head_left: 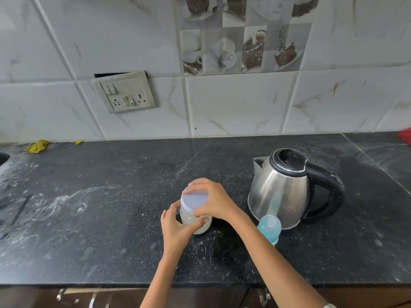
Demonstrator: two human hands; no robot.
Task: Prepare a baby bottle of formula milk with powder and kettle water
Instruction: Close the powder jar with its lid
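Observation:
A clear jar of white powder (201,226) stands on the black counter (111,218) near the middle. My left hand (175,227) wraps around the jar's body from the left. My right hand (213,201) grips its white lid (194,200) from above and the right. A steel kettle (282,194) with a black lid and handle stands to the right, spout pointing left. In front of the kettle stands a baby bottle with a blue cap (270,227), partly hidden behind my right forearm.
A switchboard with sockets (125,92) hangs on the tiled wall. A yellow cloth (37,146) lies at the back left by a sink edge (3,157). Something red (405,137) shows at the far right. White powder smears mark the counter's left side.

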